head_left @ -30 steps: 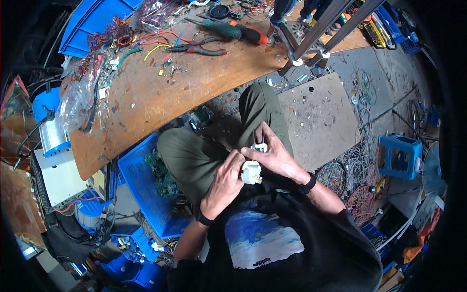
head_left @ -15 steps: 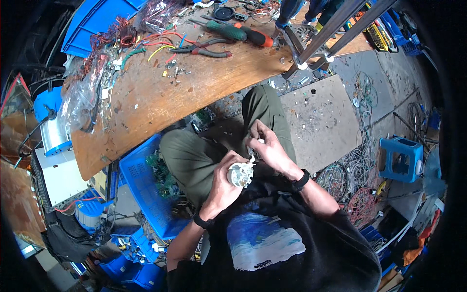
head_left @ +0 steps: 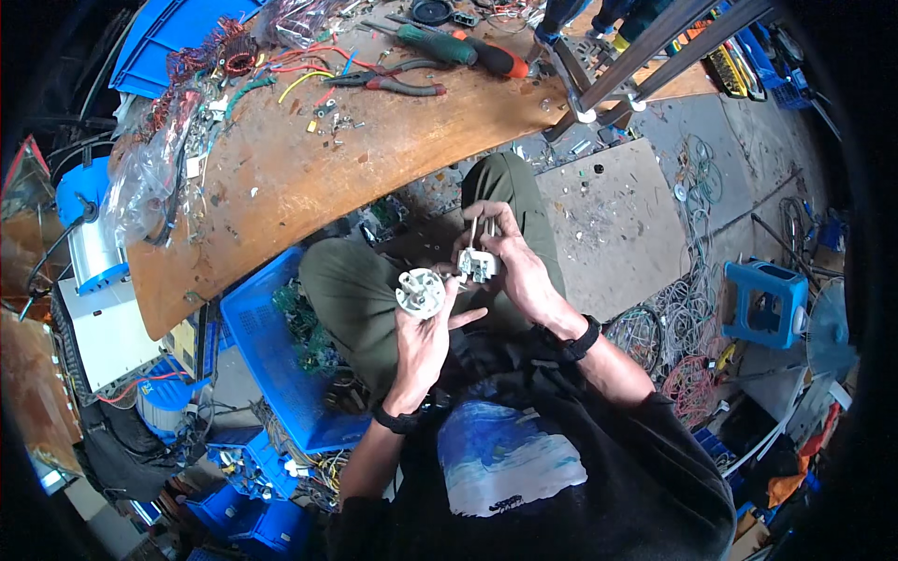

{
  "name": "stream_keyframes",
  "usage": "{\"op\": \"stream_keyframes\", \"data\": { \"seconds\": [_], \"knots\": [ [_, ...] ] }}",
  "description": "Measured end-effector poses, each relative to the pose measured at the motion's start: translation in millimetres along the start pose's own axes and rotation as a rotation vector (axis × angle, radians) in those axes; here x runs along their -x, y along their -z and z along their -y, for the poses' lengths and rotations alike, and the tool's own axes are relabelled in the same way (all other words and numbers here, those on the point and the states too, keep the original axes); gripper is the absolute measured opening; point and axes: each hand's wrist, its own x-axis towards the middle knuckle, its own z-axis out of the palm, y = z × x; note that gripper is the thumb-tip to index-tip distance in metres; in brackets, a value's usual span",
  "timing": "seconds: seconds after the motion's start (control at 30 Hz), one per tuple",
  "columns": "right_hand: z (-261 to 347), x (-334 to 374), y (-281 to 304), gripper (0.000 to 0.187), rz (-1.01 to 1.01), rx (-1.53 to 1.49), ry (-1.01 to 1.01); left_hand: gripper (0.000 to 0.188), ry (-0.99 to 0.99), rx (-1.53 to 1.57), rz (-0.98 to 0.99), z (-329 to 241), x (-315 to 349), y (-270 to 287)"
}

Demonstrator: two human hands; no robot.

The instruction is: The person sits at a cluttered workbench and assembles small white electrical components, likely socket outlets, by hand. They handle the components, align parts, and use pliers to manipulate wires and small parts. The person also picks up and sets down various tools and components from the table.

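Note:
I sit with my knees in olive trousers under a wooden workbench [head_left: 281, 187]. My left hand [head_left: 426, 337] holds a round white plastic part [head_left: 420, 293] with ribs on its face. My right hand [head_left: 519, 271] grips a smaller white piece [head_left: 477, 265] with a thin metal tool or prong sticking up from it. The two white parts are apart, a few centimetres from each other, above my lap. Both wrists wear dark bands.
The bench carries pliers [head_left: 393, 82], screwdrivers [head_left: 458, 49], loose wires and a copper coil [head_left: 238, 61]. A blue crate [head_left: 257, 355] with circuit boards stands at my left knee. A blue stool [head_left: 762, 304] and tangled wire [head_left: 673, 346] lie at right.
The white object held together in both hands has come apart: the round part stays in my left hand, the smaller piece moved right and up with my right hand.

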Motion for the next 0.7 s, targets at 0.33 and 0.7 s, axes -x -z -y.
{"op": "stream_keyframes", "data": {
  "seconds": [0.33, 0.7],
  "knots": [
    [-4.1, -1.5, 9.5, 0.028, -0.050, -0.158, -0.090, 0.016, 0.071, -0.031, 0.040, -6.7, -9.4, -6.4],
    [-3.4, 3.0, 16.6, 0.031, -0.080, -0.160, -0.348, 0.023, -0.287, -0.473, 0.059, 4.2, -14.4, -1.5]
  ]
}}
